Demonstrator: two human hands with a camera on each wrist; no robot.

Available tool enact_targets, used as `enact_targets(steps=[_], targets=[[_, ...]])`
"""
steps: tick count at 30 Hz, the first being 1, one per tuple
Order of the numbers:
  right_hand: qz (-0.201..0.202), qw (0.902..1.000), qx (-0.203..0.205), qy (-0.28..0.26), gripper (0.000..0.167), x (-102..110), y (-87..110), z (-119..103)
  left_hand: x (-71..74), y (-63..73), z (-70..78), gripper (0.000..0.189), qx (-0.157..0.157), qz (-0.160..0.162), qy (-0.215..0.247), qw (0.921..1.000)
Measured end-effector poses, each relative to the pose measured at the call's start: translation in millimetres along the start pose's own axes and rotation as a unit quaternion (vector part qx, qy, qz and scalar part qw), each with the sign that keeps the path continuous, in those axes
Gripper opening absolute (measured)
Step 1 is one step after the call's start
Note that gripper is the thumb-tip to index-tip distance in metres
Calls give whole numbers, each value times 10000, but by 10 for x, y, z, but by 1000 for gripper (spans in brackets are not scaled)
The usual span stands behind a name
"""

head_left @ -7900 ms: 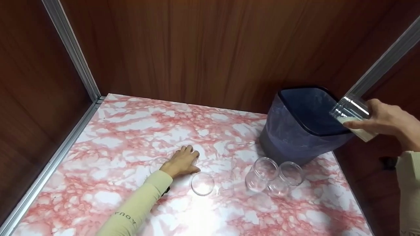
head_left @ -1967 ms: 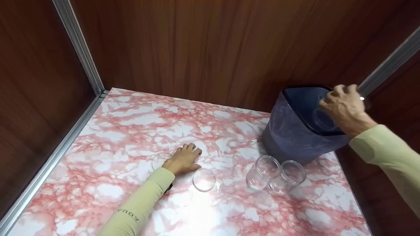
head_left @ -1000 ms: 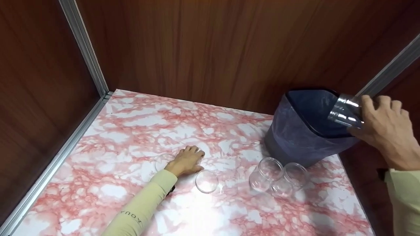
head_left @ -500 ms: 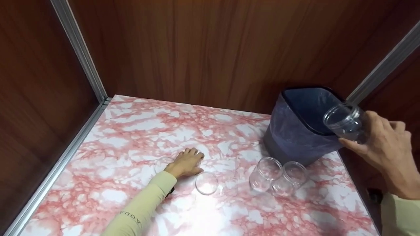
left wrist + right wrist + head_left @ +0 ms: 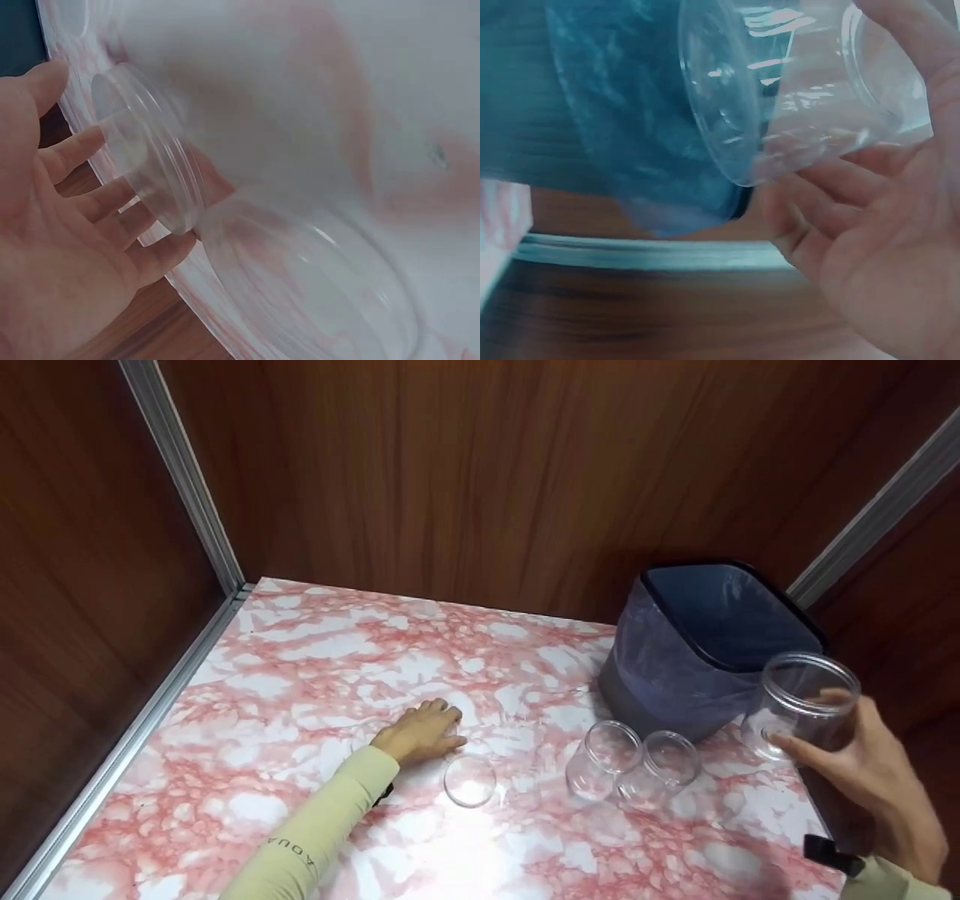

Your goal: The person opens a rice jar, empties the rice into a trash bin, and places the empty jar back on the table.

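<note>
My right hand point(image 5: 874, 772) grips a clear plastic jar point(image 5: 799, 720), its mouth upward, in front of the waste bin's near right corner. No contents show through the jar's wall. In the right wrist view, thumb and fingers wrap round the jar point(image 5: 810, 82). On the left, my left hand point(image 5: 421, 733) lies low over the table, fingers extended. The left wrist view shows its fingertips touching a clear round lid point(image 5: 150, 157). Another clear lid point(image 5: 315, 277) lies beside the little finger. One more lid point(image 5: 469, 781) lies flat near the thumb.
A dark waste bin point(image 5: 675, 682) with a purplish liner stands at the back right. Two open clear jars point(image 5: 592, 769) stand side by side in front of it. Wood-grain panels point(image 5: 450, 487) enclose the red-and-white marbled tabletop point(image 5: 300, 675).
The jar held pale grains 7.9 seconds ago; none show now. Since tilting it over the bin, my right hand has brought it down, nearer and upright. My left hand stays put.
</note>
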State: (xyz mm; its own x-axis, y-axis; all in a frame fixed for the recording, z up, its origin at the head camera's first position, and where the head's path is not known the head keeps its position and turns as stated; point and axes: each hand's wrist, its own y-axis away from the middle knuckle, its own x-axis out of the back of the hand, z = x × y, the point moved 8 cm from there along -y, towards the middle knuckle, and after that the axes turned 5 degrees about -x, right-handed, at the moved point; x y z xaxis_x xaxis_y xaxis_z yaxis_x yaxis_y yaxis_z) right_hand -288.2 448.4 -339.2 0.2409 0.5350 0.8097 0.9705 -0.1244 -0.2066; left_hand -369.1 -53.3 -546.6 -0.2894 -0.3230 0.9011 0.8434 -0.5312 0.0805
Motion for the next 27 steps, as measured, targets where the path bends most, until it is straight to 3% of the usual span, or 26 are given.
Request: enact_targets(steps=[3, 7, 13, 16, 22, 27], targets=[[-190, 9981, -79, -581, 63, -123, -11, 228, 25, 6, 1, 44, -3, 77, 9, 10000], [-729, 9910, -128, -1117, 63, -388, -29, 512, 53, 2, 15, 48, 26, 118, 91, 9999], [-1657, 9776, -828, -995, 75, -774, 45, 883, 92, 8, -35, 52, 100, 195, 104, 9997], [-1871, 9742, -807, -972, 75, -918, 75, 978, 104, 15, -68, 53, 183, 195, 75, 9996], [-2145, 9623, -623, -1552, 71, -1160, 78, 1097, 80, -22, -63, 53, 185, 148, 99, 9997], [-2171, 9648, -587, -1365, 69, -1230, 118, 1181, 81, -72, -9, 50, 97, 258, 161, 9995]])
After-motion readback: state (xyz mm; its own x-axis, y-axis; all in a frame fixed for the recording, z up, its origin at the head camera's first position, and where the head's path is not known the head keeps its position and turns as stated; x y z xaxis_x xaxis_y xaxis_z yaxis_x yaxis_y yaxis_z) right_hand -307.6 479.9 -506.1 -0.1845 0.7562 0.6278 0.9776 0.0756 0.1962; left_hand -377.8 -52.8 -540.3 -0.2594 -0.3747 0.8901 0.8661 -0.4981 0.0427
